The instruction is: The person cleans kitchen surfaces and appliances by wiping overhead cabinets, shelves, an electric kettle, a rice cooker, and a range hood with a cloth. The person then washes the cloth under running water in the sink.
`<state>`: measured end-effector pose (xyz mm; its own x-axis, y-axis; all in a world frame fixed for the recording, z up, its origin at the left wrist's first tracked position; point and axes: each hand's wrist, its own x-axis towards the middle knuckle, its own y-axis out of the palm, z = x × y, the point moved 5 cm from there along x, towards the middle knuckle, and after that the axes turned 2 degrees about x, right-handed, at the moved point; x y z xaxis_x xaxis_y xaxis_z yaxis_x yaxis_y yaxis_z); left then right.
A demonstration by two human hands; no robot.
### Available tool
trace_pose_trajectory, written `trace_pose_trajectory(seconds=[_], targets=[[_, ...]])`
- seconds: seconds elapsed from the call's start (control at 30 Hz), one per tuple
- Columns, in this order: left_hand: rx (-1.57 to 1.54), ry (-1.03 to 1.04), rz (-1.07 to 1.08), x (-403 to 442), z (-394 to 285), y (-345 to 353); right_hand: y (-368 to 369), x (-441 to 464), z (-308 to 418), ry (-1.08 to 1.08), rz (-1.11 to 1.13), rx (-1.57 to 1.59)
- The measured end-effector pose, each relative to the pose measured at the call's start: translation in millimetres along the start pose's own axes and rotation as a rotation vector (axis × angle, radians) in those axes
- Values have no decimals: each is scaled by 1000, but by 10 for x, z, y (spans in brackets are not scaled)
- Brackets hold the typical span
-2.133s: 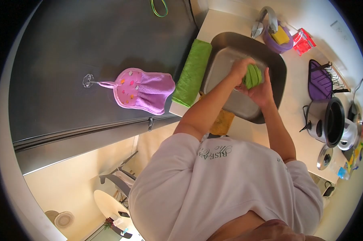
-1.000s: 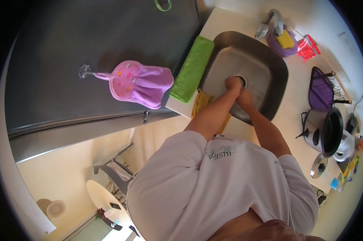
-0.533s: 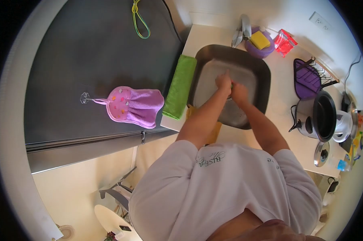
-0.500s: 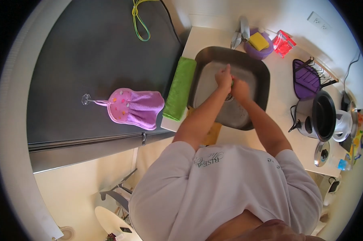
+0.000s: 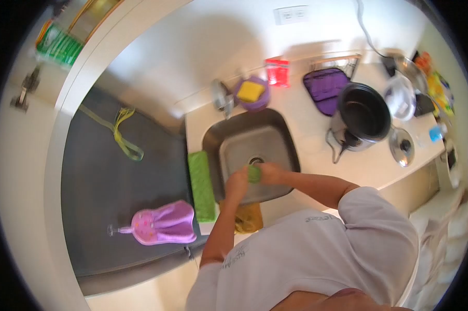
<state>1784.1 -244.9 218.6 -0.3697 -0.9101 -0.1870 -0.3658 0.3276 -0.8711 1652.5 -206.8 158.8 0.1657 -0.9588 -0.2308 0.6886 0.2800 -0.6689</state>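
Observation:
Over the near part of the dark sink basin, my left hand and my right hand meet around a small, rounded green thing. Both hands are closed on it from opposite sides. Motion blur hides its exact kind and the fingertips. The drain lies just beyond the hands. A folded green towel rests along the left of the sink, and a yellow-brown cloth hangs at the counter's front edge by my left forearm.
Behind the sink are a faucet and a purple bowl with a yellow sponge. To the right stand a black-lined pot, its lid and a purple mat. A pink hand towel lies left, on a dark surface.
The camera view has turned and shifted, so the sink appears lower and further left. My hands have come back toward my body, and more of the green thing shows between them.

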Motion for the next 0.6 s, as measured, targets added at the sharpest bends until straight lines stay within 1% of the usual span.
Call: trace_pose_trajectory(seconds=[0.03,0.07,0.1,0.13,0.17,0.23,0.3,0.33,0.4,0.43,0.5,0.57,0.6], targets=[[-55,-72,-60,-165,54,-127,-149,-54,153,-67,-35,50],[-138,-100,-132,-306,119,-192,-243,-103,244,-145,-64,95],[-241,-108,-237,-275,82,-287,-307,-101,291,-117,40,308],[-615,-133,-185,-301,85,-314,-340,-122,385,-103,141,521],[-979,-161,-106,-393,68,-338,-444,-217,501,-33,147,674],[-1273,-59,-33,-535,-105,-464,-642,-513,712,90,153,980],[-1447,-10,67,-757,-386,-550,-753,-700,727,31,106,763],[-1474,-33,90,-821,-471,-552,-850,-780,736,0,81,636],[-1534,-90,128,-941,-593,-540,-979,-983,622,-151,-246,490],[-1372,-45,81,-923,-607,-598,-1081,-1173,588,-223,-395,422],[-1048,7,-18,-947,-491,-702,-1264,-1567,386,-180,-569,461],[-1132,-12,-92,-1146,-559,-888,-1343,-1953,104,30,-503,1081],[-1183,-18,-136,-1232,-651,-1005,-1487,-2239,61,44,-518,1076]])
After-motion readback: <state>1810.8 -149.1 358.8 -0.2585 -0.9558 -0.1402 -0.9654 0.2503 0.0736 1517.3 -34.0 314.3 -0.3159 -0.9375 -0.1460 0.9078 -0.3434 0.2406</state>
